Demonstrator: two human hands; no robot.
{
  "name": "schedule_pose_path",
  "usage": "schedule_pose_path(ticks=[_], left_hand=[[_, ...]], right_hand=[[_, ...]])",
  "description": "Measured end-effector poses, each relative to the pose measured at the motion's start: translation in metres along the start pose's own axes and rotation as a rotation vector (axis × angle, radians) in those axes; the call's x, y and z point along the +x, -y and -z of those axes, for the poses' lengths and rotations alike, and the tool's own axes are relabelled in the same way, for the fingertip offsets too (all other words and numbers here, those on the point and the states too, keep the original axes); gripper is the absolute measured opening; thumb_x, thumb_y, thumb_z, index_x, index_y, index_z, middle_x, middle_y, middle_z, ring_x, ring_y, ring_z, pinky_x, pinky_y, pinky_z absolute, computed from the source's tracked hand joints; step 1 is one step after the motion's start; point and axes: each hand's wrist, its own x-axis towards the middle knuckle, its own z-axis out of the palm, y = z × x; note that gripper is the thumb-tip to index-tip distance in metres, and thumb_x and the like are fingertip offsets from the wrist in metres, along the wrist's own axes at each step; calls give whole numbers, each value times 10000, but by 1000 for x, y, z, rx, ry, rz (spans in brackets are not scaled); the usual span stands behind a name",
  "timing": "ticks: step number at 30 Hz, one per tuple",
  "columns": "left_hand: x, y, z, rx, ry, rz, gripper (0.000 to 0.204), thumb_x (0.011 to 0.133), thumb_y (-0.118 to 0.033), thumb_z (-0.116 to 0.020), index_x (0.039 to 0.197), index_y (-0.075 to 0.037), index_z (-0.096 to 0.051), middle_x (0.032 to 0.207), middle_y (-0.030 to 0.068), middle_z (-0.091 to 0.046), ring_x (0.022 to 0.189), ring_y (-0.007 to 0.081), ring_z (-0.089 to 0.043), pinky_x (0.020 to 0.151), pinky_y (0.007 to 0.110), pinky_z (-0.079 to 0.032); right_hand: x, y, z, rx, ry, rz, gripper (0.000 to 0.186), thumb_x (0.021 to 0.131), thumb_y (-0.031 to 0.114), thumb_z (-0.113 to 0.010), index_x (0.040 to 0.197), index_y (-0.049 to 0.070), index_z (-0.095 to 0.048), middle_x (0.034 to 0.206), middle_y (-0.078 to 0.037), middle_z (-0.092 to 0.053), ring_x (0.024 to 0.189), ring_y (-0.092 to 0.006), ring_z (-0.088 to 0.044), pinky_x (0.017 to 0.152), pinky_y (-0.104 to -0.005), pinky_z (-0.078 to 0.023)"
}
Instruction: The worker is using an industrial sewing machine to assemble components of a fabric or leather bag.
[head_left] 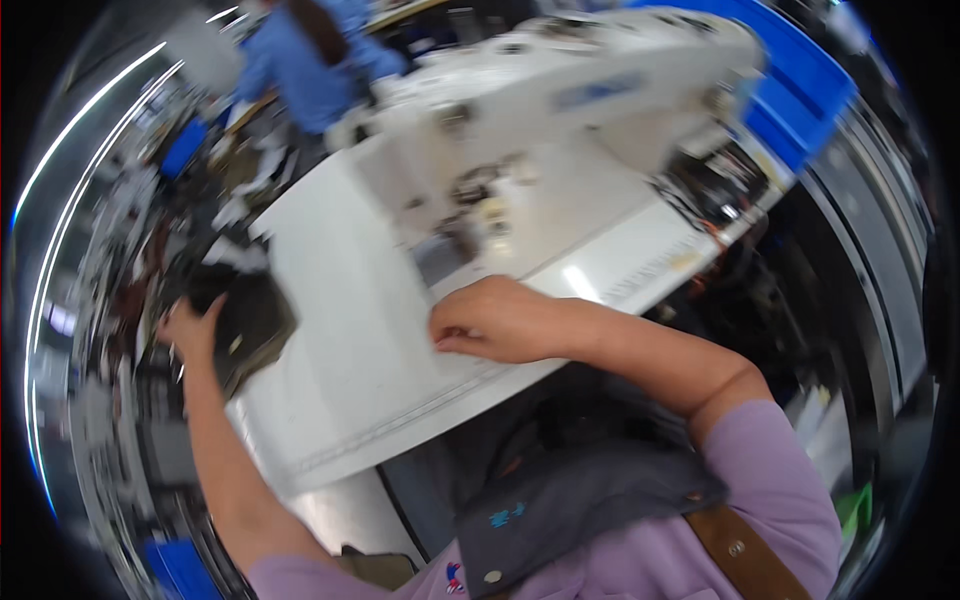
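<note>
Over a dark olive pile of fabric (255, 325) at the left, my left hand (195, 325) is spread with thumb and fingers apart; motion blur hides whether it touches the fabric. My right hand (495, 320) is curled, fingertips turned down, over the white worktable (340, 300), with nothing visible in it. Just beyond it stands a large white sewing machine (560, 100) with metal parts around its needle area (490, 205). A dark opening with mechanical parts (715, 185) shows at the table's right end.
A blue plastic bin (800, 90) is behind the machine at the right. A person in blue (300, 70) works at the back left, near cluttered fabric and benches. A grey metal rail (880, 250) runs down the right side. A blue item (185, 570) lies low at the left.
</note>
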Motion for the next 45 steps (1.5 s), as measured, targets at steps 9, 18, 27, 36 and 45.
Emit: schedule_pose_path(ticks=[9, 18, 27, 36, 45], left_hand=[[-27, -7, 4, -192, -200, -81, 513, 739, -501, -817, 826, -7, -708, 893, 118, -701, 923, 308, -666, 1065, 487, -289], [-20, -9, 8, -251, -126, -119, 389, 763, -419, -819, 840, -47, -731, 823, 103, -690, 890, 290, -664, 1026, 466, -296], [-43, -4, -20, -441, -412, -165, 372, 647, -131, -884, 991, -227, -779, 979, -17, -724, 969, 189, -677, 1003, 458, -300], [-59, 11, -10, -435, -520, -320, 258, 662, -65, -842, 823, -225, -720, 850, -76, -727, 878, 134, -678, 923, 388, -325], [-96, 29, 131, -465, -358, -99, 247, 633, -132, -880, 857, -147, -777, 803, -32, -715, 882, 188, -606, 969, 383, -357]], right_hand=[[143, 17, -39, 286, 10, -70, 171, 1022, 157, -587, 1115, 21, -635, 1032, -41, -673, 961, -122, -613, 859, -291, -495], [305, -22, -100, 688, -8, -17, 370, 1101, 325, -409, 1263, 57, -606, 1233, -49, -642, 1152, -138, -574, 989, -309, -434], [379, -18, -119, 185, 455, -113, 533, 1073, 439, -425, 1285, 0, -640, 1216, -102, -687, 1113, -175, -655, 886, -311, -509], [371, -41, -154, 659, 345, -272, 565, 1069, 483, -409, 1240, -7, -630, 1221, -124, -675, 1125, -177, -638, 968, -347, -479], [321, -50, -175, 256, 252, 156, 581, 1064, 507, -383, 1251, 43, -677, 1428, -219, -560, 1450, -375, -383, 1160, -415, -336]])
